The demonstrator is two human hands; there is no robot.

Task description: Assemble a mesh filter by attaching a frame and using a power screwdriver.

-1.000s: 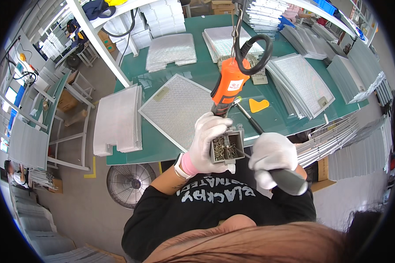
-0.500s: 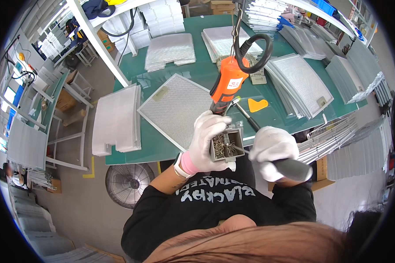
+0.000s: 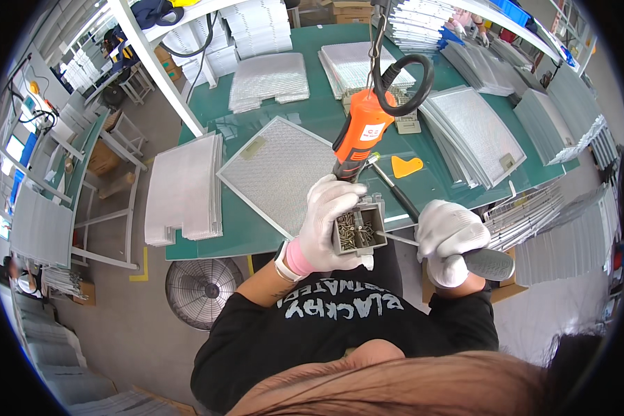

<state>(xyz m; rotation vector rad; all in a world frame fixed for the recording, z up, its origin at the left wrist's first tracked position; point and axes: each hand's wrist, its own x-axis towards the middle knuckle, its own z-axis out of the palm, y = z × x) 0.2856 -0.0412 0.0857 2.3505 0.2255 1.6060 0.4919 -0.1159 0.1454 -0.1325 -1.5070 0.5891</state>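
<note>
Small grey metal box (image 3: 358, 230) of loose screws, held just off the near edge of the green worktop (image 3: 312, 118), in front of the person's chest. Left hand (image 3: 326, 225), in a white glove, is closed around the box's left side and upper edge, fingers curled over the rim. Right hand (image 3: 447, 239), also white-gloved, is fisted tight around a dark grey handle (image 3: 489, 263) that sticks out to the right; a thin metal shaft (image 3: 402, 239) runs from this fist toward the box. Just above the box hangs an orange power screwdriver (image 3: 359, 135), tip down close to the left hand's fingers, with a black cable loop (image 3: 402, 76) at its top. A black-handled tool (image 3: 395, 191) lies on the worktop beside it, and an orange plastic scraper (image 3: 405, 166) a little further right. A flat metal mesh filter panel (image 3: 281, 170) lies left of the screwdriver. More mesh panels are stacked at the left edge (image 3: 184, 187) and fanned out on the right (image 3: 475, 132). A floor fan (image 3: 201, 291) stands under the worktop's near edge.
</note>
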